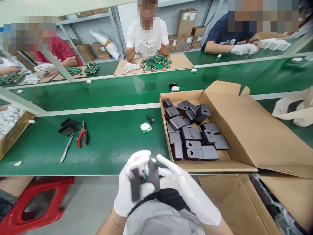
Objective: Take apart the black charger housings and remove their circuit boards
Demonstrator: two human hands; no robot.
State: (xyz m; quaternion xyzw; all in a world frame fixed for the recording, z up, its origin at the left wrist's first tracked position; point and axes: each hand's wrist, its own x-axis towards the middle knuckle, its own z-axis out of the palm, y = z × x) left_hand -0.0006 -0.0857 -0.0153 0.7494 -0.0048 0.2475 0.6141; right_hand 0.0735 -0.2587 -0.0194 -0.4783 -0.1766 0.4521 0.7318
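Both of my hands wear white gloves and are low in the middle of the head view, near the bench edge. My left hand [133, 182] grips a dark grey housing [154, 176], its fingers wrapped around it. Small green and red parts show inside the housing's opening. My right hand [182, 186] is at the housing's right side with fingers stretched out and apart; whether its fingertips touch the housing is unclear. Beyond my hands, a green circuit board [145, 126] with a round white pad lies on the green bench [117, 140].
An open cardboard box [232, 164] of dark housings stands right. Red-handled pliers [83, 134], a metal tool [67, 148] and dark housings [68, 127] lie left. A red stool [56, 205] is below left. People sit across a conveyor [110, 93].
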